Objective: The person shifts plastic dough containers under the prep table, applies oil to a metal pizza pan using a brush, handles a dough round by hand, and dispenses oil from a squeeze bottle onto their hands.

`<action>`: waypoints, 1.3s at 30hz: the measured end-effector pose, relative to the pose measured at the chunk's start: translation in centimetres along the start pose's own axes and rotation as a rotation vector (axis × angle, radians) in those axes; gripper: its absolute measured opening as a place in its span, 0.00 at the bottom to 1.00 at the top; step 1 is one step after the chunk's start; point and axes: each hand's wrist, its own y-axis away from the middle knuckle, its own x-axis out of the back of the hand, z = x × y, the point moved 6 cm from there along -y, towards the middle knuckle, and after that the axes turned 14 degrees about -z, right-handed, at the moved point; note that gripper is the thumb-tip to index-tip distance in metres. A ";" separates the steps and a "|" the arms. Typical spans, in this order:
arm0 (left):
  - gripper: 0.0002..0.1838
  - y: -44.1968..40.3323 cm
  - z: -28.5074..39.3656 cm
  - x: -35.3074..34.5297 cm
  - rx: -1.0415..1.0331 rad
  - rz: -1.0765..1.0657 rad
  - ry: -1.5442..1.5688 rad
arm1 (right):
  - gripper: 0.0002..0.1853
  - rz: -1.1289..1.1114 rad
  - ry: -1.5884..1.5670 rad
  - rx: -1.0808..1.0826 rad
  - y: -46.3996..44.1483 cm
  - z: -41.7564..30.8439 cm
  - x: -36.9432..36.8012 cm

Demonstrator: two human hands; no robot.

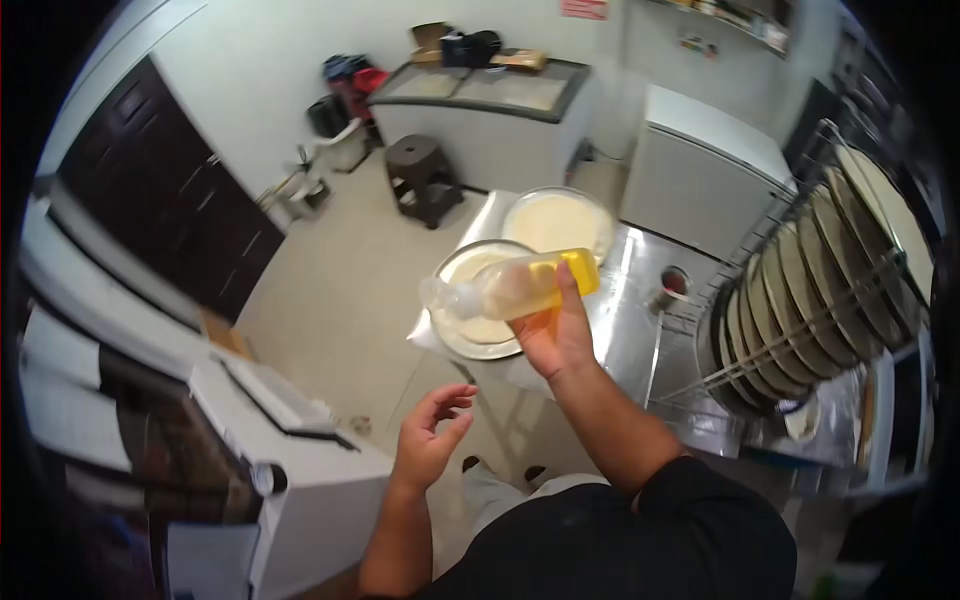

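Note:
My right hand [555, 338] is wrapped around a clear plastic bottle [515, 285] with yellow liquid, likely oil, in its base. The bottle lies nearly sideways in the air, its capped end pointing left. Beneath it, a round pan [487, 352] holds a flat disc of pale dough [462, 268], partly hidden by the bottle. Just behind stands a second round pan [560, 190] with another pale dough disc [558, 222]. My left hand [432, 430] hovers before the table corner, fingers loosely bent and apart from the thumb, with nothing in it.
Both pans rest on a steel table [625, 345]. To the right, a wire rack [780, 345] holds several round pans on edge, near a small metal cup [672, 285]. A dark stool [420, 180], a glass-top freezer [480, 130] and a white chest freezer [700, 170] stand behind.

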 end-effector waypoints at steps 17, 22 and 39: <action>0.36 -31.2 3.7 -14.4 -0.291 -0.650 -0.373 | 0.28 0.255 1.676 0.675 0.5 -24.6 -4.0; 0.35 -38.9 -2.7 -23.3 -0.126 -0.744 0.165 | 0.31 0.217 1.772 0.406 -2.3 -29.1 -3.0; 0.24 -47.2 -12.0 -29.5 -0.256 -0.997 -0.075 | 0.34 0.959 1.939 0.437 -2.5 -34.5 6.2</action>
